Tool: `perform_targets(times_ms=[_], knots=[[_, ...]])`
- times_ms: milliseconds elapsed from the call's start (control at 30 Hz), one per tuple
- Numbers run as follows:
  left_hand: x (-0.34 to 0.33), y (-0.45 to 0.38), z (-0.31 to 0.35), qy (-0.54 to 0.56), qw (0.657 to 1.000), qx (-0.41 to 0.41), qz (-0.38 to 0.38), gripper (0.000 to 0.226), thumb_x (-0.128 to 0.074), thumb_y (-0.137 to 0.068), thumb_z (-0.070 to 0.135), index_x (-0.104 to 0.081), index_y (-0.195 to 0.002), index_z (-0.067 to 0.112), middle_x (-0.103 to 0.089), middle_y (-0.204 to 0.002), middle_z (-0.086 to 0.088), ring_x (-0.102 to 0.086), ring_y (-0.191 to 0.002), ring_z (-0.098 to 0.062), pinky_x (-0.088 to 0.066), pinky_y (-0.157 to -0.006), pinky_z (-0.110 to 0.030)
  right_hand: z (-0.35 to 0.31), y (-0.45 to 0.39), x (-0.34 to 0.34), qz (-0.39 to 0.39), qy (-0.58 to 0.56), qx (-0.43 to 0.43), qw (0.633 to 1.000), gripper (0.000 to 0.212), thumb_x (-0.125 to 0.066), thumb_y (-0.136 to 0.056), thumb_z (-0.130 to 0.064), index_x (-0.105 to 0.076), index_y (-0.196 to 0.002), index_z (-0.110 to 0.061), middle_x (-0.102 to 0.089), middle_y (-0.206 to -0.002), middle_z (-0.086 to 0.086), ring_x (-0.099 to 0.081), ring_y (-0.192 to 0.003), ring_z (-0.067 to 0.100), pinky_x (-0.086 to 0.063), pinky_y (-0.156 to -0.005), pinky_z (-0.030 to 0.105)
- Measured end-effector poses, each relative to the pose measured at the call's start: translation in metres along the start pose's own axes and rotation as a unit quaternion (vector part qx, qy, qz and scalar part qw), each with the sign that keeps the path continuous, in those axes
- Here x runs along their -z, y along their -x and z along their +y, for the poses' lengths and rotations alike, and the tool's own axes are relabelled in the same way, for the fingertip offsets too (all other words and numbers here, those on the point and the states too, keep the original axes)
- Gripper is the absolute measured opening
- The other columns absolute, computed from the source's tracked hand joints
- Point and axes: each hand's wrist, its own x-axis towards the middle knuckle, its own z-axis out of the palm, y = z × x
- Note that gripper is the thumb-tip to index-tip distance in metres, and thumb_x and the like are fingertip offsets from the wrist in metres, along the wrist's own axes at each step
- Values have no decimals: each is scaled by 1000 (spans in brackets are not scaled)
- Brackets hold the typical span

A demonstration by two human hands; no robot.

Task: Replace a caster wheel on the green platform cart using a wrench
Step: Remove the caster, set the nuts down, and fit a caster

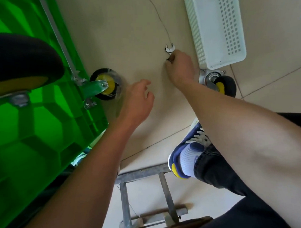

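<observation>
Head view looks down on a beige tiled floor (pixel 131 35) where a person sits with one knee raised. Beside the right hand (pixel 181 66) lies a loose caster wheel (pixel 222 86), black with a yellow hub and a metal plate, touching the near end of a white perforated basket (pixel 216 25); what the basket holds cannot be seen. A blue and white sneaker (pixel 188 157) rests on a grey metal frame (pixel 143 175) near the lower edge. At left the green platform cart (pixel 31 131) is tipped so that its ribbed underside shows, with a mounted caster (pixel 105 84) on a green bracket at its corner and a larger dark wheel (pixel 17 59) close to the camera. The right hand's grip is closed on the shaft of the wrench (pixel 169 49), whose open end lies on the floor. The left hand (pixel 136 100) hovers just beside the mounted caster, fingers loosely spread, holding nothing.
</observation>
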Motion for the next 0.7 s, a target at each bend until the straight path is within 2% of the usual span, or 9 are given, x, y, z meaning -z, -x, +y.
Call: perform_targets(times_ms=[67,133,233,400,533,633,700], knots=[[5,6,-1,-6,1000,-9,1,40,-57,-99,21,-59,-138,20,-67,-127,-3,-62,-113,-21,-51,-98,-38,-4,6,9,21,-33,-14,999,19,-52,-98,-20,-64,-110,-12,-66,-110,3,-58,-98,19,-32,-69,27],[11,13,-2,-5,1000,-20,7,39,-57,-100,20,-59,-139,19,-67,-126,-4,-61,-114,-21,-50,-98,-37,-10,14,18,38,-78,-9,996,16,-56,-95,-20,-66,-106,-13,-69,-107,4,-61,-95,21,-38,-68,29],[27,26,2,3,999,-30,32,38,-58,-98,23,-61,-136,22,-68,-123,-1,-63,-110,-22,-53,-96,-40,-24,29,35,67,-139,18,988,14,-64,-89,-19,-69,-100,-12,-72,-98,5,-65,-94,24,-51,-78,36],[56,61,22,38,995,-47,76,37,-58,-96,22,-65,-132,22,-69,-120,0,-64,-108,-20,-52,-97,-39,-54,72,68,90,-155,85,980,11,-68,-87,-22,-72,-97,-18,-72,-88,-3,-67,-87,19,-55,-82,38],[85,99,42,33,987,-109,111,38,-58,-97,22,-64,-134,20,-69,-124,0,-65,-107,-20,-51,-98,-36,-80,112,103,110,-162,150,969,25,-69,-91,-24,-72,-116,-20,-75,-93,-2,-66,-81,12,-52,-77,28],[116,130,56,47,973,-164,157,35,-59,-97,20,-66,-132,18,-70,-123,-1,-64,-105,-17,-50,-93,-27,-101,139,129,109,-153,210,960,22,-70,-90,-21,-76,-111,-17,-76,-96,-2,-63,-75,9,-55,-80,30],[138,154,63,44,961,-201,184,35,-59,-96,21,-68,-129,18,-71,-121,-1,-65,-103,-15,-50,-89,-26,-115,154,145,105,-169,235,951,19,-70,-89,-20,-76,-106,-15,-75,-94,-3,-67,-77,12,-57,-80,35]])
